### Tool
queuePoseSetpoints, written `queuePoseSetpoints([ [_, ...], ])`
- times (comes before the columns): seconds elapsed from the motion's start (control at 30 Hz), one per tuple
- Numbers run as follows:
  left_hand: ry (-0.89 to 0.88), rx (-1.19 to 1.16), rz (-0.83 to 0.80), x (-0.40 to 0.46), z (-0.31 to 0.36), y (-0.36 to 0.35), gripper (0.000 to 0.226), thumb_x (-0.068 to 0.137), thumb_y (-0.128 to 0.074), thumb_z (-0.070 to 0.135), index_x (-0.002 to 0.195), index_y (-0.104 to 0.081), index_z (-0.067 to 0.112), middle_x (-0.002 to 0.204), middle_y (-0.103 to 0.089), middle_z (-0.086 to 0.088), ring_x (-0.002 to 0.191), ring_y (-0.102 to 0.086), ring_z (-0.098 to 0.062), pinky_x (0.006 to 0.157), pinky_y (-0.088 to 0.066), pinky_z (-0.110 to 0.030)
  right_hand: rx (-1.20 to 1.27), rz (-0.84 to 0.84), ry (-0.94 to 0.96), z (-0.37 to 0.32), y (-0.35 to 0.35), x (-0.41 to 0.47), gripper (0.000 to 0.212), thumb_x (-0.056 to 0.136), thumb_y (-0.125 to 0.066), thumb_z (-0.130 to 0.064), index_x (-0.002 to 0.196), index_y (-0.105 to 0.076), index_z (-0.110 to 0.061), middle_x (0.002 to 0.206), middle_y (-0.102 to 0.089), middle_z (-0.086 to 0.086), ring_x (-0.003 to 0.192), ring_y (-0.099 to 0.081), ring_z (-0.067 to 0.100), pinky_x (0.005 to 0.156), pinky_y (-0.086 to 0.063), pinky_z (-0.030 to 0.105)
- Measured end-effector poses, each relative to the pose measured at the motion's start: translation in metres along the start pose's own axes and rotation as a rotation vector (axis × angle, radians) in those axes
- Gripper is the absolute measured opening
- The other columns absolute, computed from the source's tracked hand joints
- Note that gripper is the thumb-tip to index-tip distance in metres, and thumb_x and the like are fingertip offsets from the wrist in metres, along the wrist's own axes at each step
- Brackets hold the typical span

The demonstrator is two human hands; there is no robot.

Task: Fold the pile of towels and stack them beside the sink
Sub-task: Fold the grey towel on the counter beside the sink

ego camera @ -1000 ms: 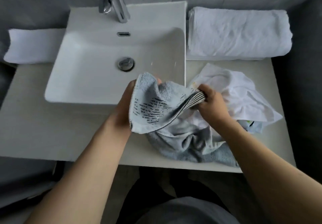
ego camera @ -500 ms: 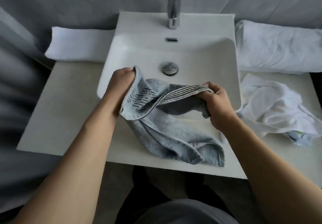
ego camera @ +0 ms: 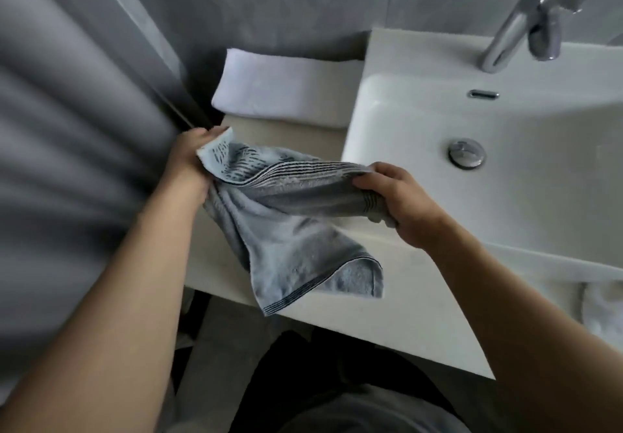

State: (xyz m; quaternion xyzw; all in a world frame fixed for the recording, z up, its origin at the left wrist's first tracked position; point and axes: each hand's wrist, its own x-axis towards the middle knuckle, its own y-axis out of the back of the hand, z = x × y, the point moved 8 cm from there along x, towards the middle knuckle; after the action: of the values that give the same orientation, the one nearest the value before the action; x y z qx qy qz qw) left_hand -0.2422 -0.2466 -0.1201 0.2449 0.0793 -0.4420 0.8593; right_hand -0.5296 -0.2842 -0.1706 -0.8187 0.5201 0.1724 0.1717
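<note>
A light blue towel [ego camera: 286,230] with dark stripes and dashes hangs stretched between both hands, over the counter left of the white sink [ego camera: 387,122]. My left hand [ego camera: 188,159] grips one corner near the wall. My right hand [ego camera: 401,203] grips the striped edge by the sink's front left corner. The towel's lower part droops past the counter's front edge. A folded white towel [ego camera: 283,92] lies on the counter at the back, left of the sink. A bit of the white towel pile [ego camera: 603,311] shows at the right edge.
The pale counter [ego camera: 296,135] runs under the sink and ends at a grey wall on the left. A chrome faucet [ego camera: 526,17] stands behind the basin, with the drain [ego camera: 467,154] in its middle. My dark-clothed legs are below the counter's edge.
Both hands carried the blue towel leftward, from over the basin to the counter left of the sink. The view swung left, so the white pile and rolled towel mostly left the frame.
</note>
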Motion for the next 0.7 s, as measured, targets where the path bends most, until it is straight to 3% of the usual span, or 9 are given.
queuePoseSetpoints([
  [0.1, 0.015, 0.016, 0.143, 0.027, -0.024, 0.039, 0.032, 0.102, -0.05, 0.018, 0.078, -0.06, -0.001, 0.075, -0.067, -0.017, 0.07, -0.057, -0.023, 0.067, -0.042, -0.032, 0.163, 0.037, 0.01, -0.017, -0.022, 0.033, 0.014, 0.088, -0.053, -0.007, 0.076, -0.05, -0.011, 0.058, -0.046, 0.008, 0.043, -0.039, 0.017, 0.036, -0.025, 0.018],
  [0.17, 0.101, -0.147, 0.156, 0.05, -0.045, 0.062, 0.03, 0.102, -0.046, 0.018, 0.087, -0.067, 0.003, 0.082, -0.07, -0.014, 0.071, -0.067, -0.022, 0.062, -0.051, -0.027, 0.3, 0.019, 0.012, -0.026, -0.042, 0.055, 0.008, 0.083, -0.053, -0.008, 0.075, -0.055, -0.011, 0.061, -0.051, 0.007, 0.049, -0.046, 0.017, 0.041, -0.034, 0.022],
  [0.23, 0.219, -0.411, 0.07, 0.076, -0.064, 0.067, 0.038, 0.105, -0.036, 0.022, 0.116, -0.065, 0.001, 0.109, -0.07, -0.017, 0.1, -0.069, -0.026, 0.088, -0.056, -0.035, 0.377, 0.01, 0.002, -0.035, -0.059, 0.079, 0.009, 0.077, -0.055, -0.008, 0.077, -0.063, -0.009, 0.069, -0.059, 0.008, 0.06, -0.053, 0.019, 0.052, -0.041, 0.027],
  [0.27, 0.28, -0.463, 0.035, 0.09, -0.074, 0.067, 0.043, 0.106, -0.032, 0.025, 0.129, -0.059, 0.0, 0.125, -0.064, -0.018, 0.116, -0.063, -0.03, 0.102, -0.05, -0.041, 0.395, 0.026, -0.004, -0.038, -0.065, 0.091, 0.012, 0.078, -0.054, -0.007, 0.083, -0.066, -0.006, 0.077, -0.061, 0.012, 0.068, -0.055, 0.022, 0.059, -0.043, 0.029],
  [0.33, 0.414, -0.426, 0.036, 0.12, -0.101, 0.065, 0.045, 0.106, -0.029, 0.022, 0.14, -0.05, 0.0, 0.14, -0.055, -0.018, 0.13, -0.052, -0.034, 0.11, -0.042, -0.044, 0.422, 0.11, -0.014, -0.042, -0.073, 0.115, 0.023, 0.084, -0.051, -0.002, 0.102, -0.062, 0.005, 0.092, -0.06, 0.02, 0.081, -0.055, 0.031, 0.073, -0.044, 0.035],
  [0.43, 0.567, -0.217, 0.021, 0.151, -0.139, 0.062, 0.04, 0.105, -0.036, 0.015, 0.136, -0.053, -0.001, 0.138, -0.057, -0.018, 0.126, -0.055, -0.035, 0.108, -0.043, -0.044, 0.414, 0.277, 0.028, -0.045, -0.082, 0.146, 0.023, 0.084, -0.056, 0.008, 0.104, -0.062, 0.001, 0.088, -0.061, 0.017, 0.078, -0.06, 0.028, 0.072, -0.05, 0.034],
  [0.57, 0.434, 0.314, -0.182, 0.187, -0.151, 0.053, 0.034, 0.103, -0.04, 0.011, 0.13, -0.059, 0.002, 0.127, -0.062, -0.022, 0.115, -0.06, -0.038, 0.101, -0.049, -0.05, 0.405, 0.501, -0.025, -0.026, -0.079, 0.176, 0.038, 0.084, -0.062, 0.003, 0.119, -0.058, -0.012, 0.098, -0.062, 0.013, 0.086, -0.061, 0.025, 0.075, -0.048, 0.037],
  [0.63, 0.408, 0.43, -0.253, 0.201, -0.154, 0.045, 0.033, 0.098, -0.043, 0.01, 0.124, -0.061, 0.002, 0.121, -0.063, -0.02, 0.11, -0.061, -0.037, 0.099, -0.051, -0.048, 0.379, 0.585, -0.074, -0.012, -0.079, 0.188, 0.042, 0.085, -0.062, 0.0, 0.122, -0.054, -0.017, 0.11, -0.06, 0.015, 0.088, -0.062, 0.024, 0.073, -0.051, 0.034],
  [0.7, 0.437, 0.382, -0.271, 0.214, -0.156, 0.037, 0.033, 0.091, -0.05, 0.019, 0.116, -0.065, 0.004, 0.113, -0.066, -0.018, 0.104, -0.062, -0.036, 0.095, -0.051, -0.043, 0.387, 0.664, -0.105, 0.001, -0.081, 0.198, 0.051, 0.085, -0.062, -0.002, 0.131, -0.046, -0.02, 0.117, -0.058, 0.015, 0.09, -0.062, 0.024, 0.074, -0.053, 0.033],
])
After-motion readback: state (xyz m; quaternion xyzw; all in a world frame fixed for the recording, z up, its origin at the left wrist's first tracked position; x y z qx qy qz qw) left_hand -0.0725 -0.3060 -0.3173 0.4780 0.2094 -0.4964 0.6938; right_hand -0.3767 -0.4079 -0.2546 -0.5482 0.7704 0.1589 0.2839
